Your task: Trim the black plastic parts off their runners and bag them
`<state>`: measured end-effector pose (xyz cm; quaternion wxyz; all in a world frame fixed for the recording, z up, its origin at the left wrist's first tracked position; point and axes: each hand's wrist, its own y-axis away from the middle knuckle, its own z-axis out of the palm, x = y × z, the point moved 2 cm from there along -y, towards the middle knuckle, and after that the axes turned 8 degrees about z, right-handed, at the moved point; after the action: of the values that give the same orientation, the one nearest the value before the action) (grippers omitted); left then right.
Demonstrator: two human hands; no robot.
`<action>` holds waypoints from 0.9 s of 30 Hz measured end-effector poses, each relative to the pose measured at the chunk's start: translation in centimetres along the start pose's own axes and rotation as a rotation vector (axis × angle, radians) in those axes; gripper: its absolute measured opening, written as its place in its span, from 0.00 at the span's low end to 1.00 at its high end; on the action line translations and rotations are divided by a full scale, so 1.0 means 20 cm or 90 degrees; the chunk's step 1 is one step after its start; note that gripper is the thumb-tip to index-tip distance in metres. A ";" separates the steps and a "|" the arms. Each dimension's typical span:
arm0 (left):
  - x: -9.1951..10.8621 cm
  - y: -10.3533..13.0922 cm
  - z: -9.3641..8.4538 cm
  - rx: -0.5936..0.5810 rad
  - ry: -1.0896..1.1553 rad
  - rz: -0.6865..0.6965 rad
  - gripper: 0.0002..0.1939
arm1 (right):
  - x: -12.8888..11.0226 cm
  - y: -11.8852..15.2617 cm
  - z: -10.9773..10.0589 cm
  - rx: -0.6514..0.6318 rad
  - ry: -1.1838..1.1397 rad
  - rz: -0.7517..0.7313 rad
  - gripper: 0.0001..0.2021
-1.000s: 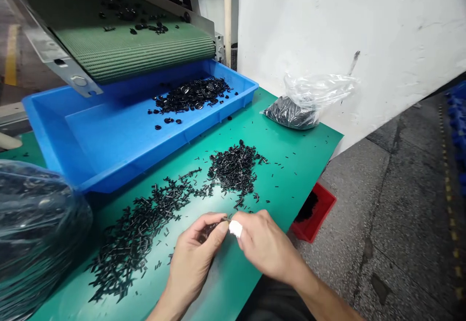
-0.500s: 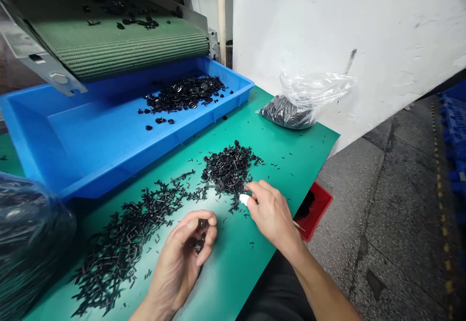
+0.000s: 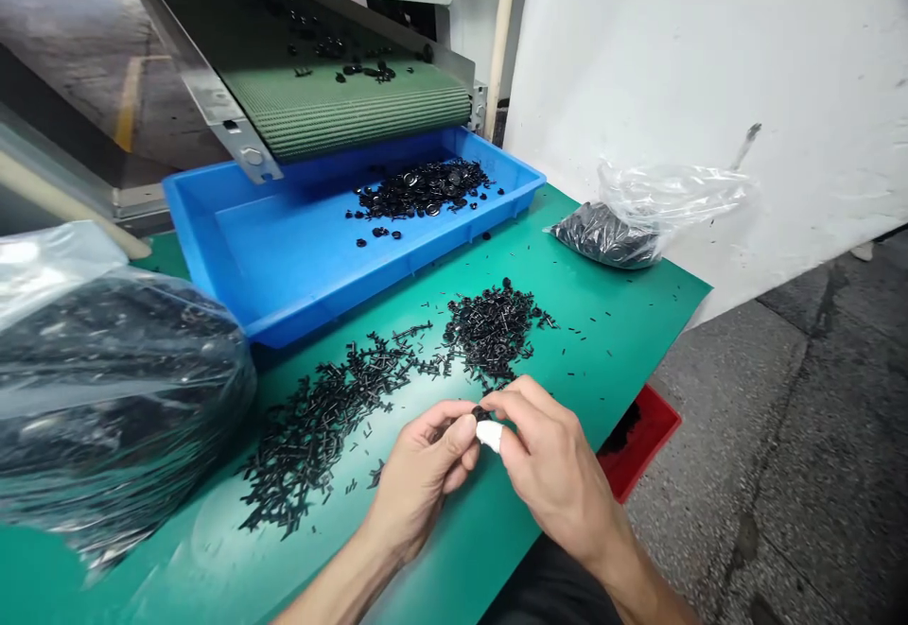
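Observation:
My left hand (image 3: 424,474) is closed, its thumb and index finger pinching a small round black plastic part (image 3: 480,413). Against the same part press the fingertips of my right hand (image 3: 557,460), whose thumb wears a white covering (image 3: 489,434). What lies deeper in the left palm is hidden from view. Just beyond the hands is a heap of small black plastic parts (image 3: 493,327) on the green tabletop (image 3: 454,568). To the left spreads a long scatter of thin black branched plastic pieces (image 3: 326,417).
A green conveyor belt (image 3: 355,119) slopes down over a blue tray (image 3: 276,247) holding black parts. A large clear bag of black pieces (image 3: 120,389) lies at left. A smaller filled bag (image 3: 602,235) sits at back right. Below the table's right edge is a red bin (image 3: 656,441).
My right hand has left the heap and come to my left hand, meeting it at the small black part. The view has turned left, showing more of the large bag.

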<state>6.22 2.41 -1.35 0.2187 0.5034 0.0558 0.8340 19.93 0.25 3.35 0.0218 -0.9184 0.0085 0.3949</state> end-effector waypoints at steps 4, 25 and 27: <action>0.01 0.00 -0.01 0.017 0.009 -0.002 0.16 | -0.01 0.02 0.01 -0.027 0.015 -0.021 0.15; 0.01 -0.02 -0.01 0.023 0.052 0.014 0.10 | 0.01 0.03 0.00 -0.040 0.065 -0.034 0.22; 0.01 -0.01 -0.01 0.047 0.059 0.012 0.13 | 0.01 0.04 -0.01 -0.042 0.093 -0.034 0.24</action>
<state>6.09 2.75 -1.44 0.1891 0.4727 0.0919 0.8558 20.11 -0.56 3.36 0.0011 -0.9449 -0.0273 0.3263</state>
